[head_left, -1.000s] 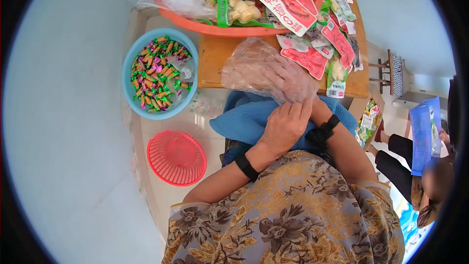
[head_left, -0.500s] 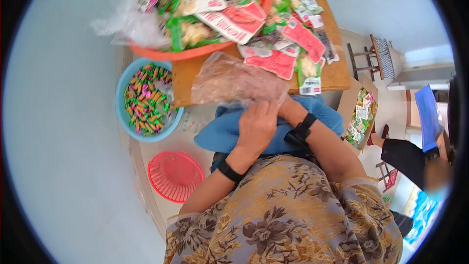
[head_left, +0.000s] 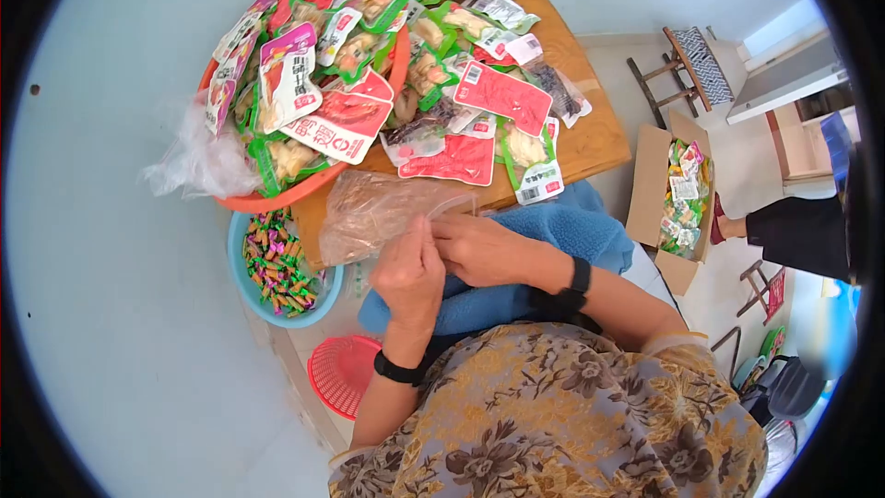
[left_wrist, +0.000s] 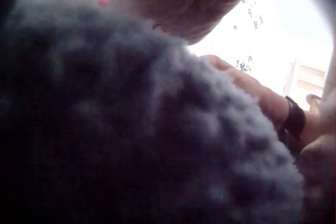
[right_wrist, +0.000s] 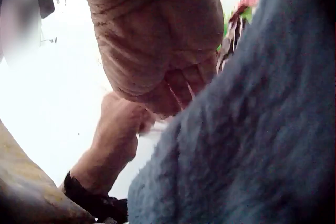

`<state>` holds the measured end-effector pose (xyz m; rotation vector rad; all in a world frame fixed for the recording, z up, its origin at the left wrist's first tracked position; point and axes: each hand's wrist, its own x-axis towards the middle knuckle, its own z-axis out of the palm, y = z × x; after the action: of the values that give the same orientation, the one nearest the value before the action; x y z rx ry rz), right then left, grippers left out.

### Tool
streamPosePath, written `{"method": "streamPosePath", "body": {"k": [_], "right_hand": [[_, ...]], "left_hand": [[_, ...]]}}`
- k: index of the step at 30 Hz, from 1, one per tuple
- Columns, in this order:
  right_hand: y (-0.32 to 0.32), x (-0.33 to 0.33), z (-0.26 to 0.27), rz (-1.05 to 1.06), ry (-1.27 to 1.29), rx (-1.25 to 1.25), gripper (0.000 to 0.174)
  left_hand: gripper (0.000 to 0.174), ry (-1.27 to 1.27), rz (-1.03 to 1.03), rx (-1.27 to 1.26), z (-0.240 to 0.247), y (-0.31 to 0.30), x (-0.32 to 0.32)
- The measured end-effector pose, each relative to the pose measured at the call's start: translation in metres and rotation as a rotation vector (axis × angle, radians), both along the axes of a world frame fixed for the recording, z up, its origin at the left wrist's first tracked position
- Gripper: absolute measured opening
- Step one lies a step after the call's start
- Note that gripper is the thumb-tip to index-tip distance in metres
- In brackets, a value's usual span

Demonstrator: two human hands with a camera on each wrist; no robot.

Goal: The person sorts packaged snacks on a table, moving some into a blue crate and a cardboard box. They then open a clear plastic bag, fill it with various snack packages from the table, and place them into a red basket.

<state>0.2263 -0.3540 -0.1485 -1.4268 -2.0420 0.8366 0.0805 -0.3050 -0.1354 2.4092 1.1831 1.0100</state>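
Observation:
A clear plastic bag (head_left: 369, 212) lies crumpled along the near edge of the wooden table. My left hand (head_left: 406, 278) pinches the bag's near edge between thumb and fingers. Right beside it, the fingers of my right hand (head_left: 484, 251) are curled at the same edge and grip it. Both wrists wear black bands. Under the hands, a blue fleece cloth (head_left: 590, 226) covers the lap. That cloth fills much of both wrist views, where the palm of the right hand (right_wrist: 157, 40) shows with bent fingers and the bag is hidden.
On the wooden table (head_left: 576, 120), an orange basin (head_left: 304, 189) overflows with sealed snack packets (head_left: 502, 97). Lower left are a blue basin (head_left: 238, 258) of wrapped candies and a red plastic basket (head_left: 346, 373). A carton (head_left: 650, 184) of packets and another person's legs are at right.
My right hand has come out of the bag and now grips its edge beside the left hand. The head view has shifted, moving the table's contents left in frame.

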Motion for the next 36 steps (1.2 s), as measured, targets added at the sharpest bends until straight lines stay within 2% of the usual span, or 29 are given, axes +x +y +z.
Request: {"method": "streamPosePath", "body": {"k": [1, 2, 4, 6, 8, 9, 11, 15, 18, 20, 21, 23, 24, 26, 27, 29, 36], "right_hand": [[-0.008, 0.008, 0.002, -0.029, 0.052, 0.225, 0.038], [-0.017, 0.02, 0.007, -0.037, 0.05, 0.227, 0.038], [-0.034, 0.044, 0.029, -0.289, 0.359, 0.061, 0.025], [-0.033, 0.068, 0.05, -0.626, 0.365, 0.155, 0.022], [-0.026, 0.104, 0.037, -0.734, 0.039, 0.409, 0.03], [-0.019, 0.113, 0.035, -0.736, 0.039, 0.413, 0.03], [-0.009, 0.124, 0.03, -0.806, -0.213, 0.476, 0.04], [0.017, 0.13, 0.0, -0.782, -0.338, 0.468, 0.044], [0.031, 0.138, -0.019, -0.803, -0.362, 0.458, 0.036], [0.034, 0.146, -0.026, -0.894, -0.166, 0.375, 0.025], [0.035, 0.151, -0.025, -0.895, -0.168, 0.373, 0.025], [0.035, 0.161, -0.022, -1.022, -0.013, 0.415, 0.017], [0.034, 0.164, -0.018, -1.026, -0.015, 0.415, 0.017], [0.031, 0.166, -0.01, -1.166, 0.253, 0.402, 0.018], [0.029, 0.168, -0.012, -1.166, 0.251, 0.402, 0.018], [0.025, 0.173, -0.016, -1.144, 0.668, 0.282, 0.02], [0.01, 0.16, 0.008, -1.162, 0.85, 0.198, 0.022]], "left_hand": [[0.013, -0.026, 0.02, 0.04, -0.001, 0.003, 0.001], [0.013, -0.053, 0.036, 0.081, -0.002, 0.005, 0.002], [0.012, -0.055, 0.021, 0.029, 0.004, 0.002, 0.005], [0.01, -0.055, 0.01, -0.024, 0.005, -0.002, 0.007], [0.01, -0.044, -0.025, -0.021, 0.003, -0.006, 0.01], [0.01, -0.046, -0.028, -0.017, 0.002, -0.007, 0.012], [0.01, -0.057, -0.024, -0.038, 0.001, -0.01, 0.014], [0.011, -0.02, -0.039, -0.055, 0.005, -0.015, 0.016], [0.011, 0.044, -0.05, -0.081, 0.007, -0.018, 0.015], [0.012, -0.003, -0.053, -0.086, 0.003, -0.019, 0.014], [0.012, -0.004, -0.055, -0.088, 0.002, -0.019, 0.014], [0.012, -0.002, -0.014, -0.185, 0.002, -0.018, 0.013], [0.012, -0.003, -0.017, -0.186, 0.001, -0.017, 0.014], [0.013, -0.038, -0.01, -0.197, -0.001, -0.016, 0.014], [0.013, -0.039, -0.011, -0.198, -0.001, -0.016, 0.015], [0.012, -0.035, -0.019, -0.19, 0.002, -0.014, 0.016], [0.012, -0.083, -0.03, -0.16, 0.0, -0.014, 0.014]]}}
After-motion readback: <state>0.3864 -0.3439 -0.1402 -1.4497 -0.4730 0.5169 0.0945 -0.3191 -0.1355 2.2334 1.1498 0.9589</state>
